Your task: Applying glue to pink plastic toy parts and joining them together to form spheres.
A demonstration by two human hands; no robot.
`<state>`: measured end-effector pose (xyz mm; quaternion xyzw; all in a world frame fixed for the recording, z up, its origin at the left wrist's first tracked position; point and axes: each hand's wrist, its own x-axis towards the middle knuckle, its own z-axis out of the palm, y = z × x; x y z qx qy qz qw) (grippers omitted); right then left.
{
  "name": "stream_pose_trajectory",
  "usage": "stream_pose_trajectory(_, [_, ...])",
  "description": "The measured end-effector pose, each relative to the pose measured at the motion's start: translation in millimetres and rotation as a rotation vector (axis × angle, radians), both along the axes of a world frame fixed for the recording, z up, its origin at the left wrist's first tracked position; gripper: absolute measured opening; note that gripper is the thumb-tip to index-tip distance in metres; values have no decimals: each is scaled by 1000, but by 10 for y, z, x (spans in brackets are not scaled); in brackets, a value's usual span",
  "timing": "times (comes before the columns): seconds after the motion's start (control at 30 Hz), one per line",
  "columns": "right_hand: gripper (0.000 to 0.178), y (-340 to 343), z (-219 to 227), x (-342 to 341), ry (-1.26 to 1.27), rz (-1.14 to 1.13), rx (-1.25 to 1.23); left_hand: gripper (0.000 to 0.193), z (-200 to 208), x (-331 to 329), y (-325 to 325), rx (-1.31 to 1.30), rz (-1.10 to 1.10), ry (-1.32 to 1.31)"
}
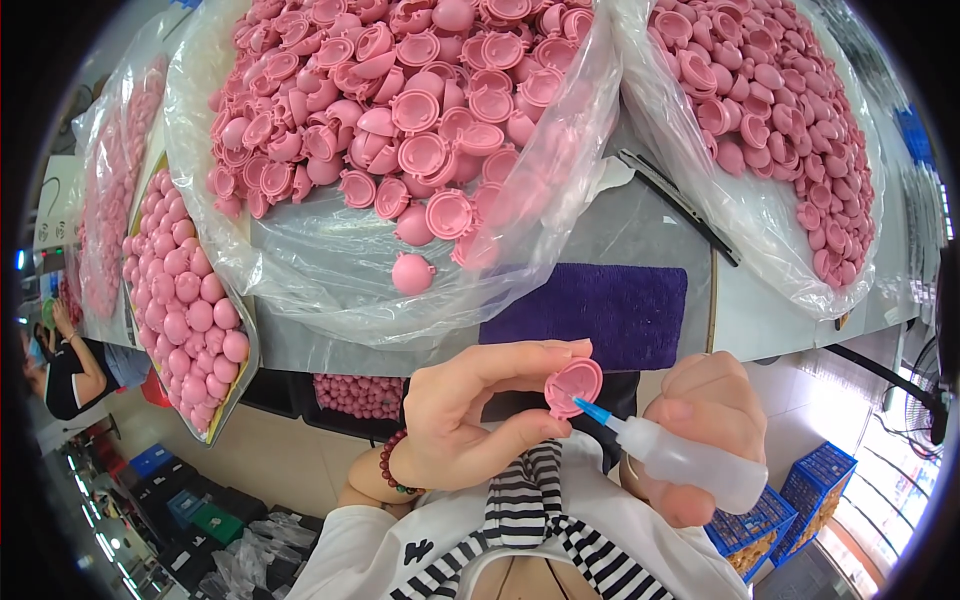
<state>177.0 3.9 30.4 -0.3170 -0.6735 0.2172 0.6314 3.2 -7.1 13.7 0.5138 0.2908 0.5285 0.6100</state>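
Note:
Between the thumb and fingers of my left hand (465,410) is a pink plastic half shell (578,384), its hollow side turned toward my right hand. My right hand (712,430) grips a translucent white squeeze bottle (690,462) lying tilted across the palm. The bottle's blue nozzle tip (590,408) reaches into the hollow of the shell. Beyond my hands, a purple cloth (600,312) lies flat at the table's near edge. A clear plastic bag (360,290) spreads open behind it, heaped with pink half shells (420,110); one pink ball (412,273) sits near its front.
More pink shells (760,90) fill a second bag at the right, with a black strip-shaped tool (680,205) beside it. A tray of closed pink balls (185,300) juts out at left. Below the table are a black bin (300,400) and blue crates (820,480). Another person (75,365) works far left.

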Motion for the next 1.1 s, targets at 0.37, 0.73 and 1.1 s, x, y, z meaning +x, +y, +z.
stream_pose_trajectory(0.37, [59,9,3,-44,-5,-79,-20,42,26,3,12,165,182,281])
stream_pose_trajectory(0.73, [31,315,-60,140,-94,-298,-390,35,-4,17,75,567,372,551])
stream_pose_trajectory(1.1, [24,758,142,752,-701,-506,-262,37,-242,69,-32,-417,-377,-894])
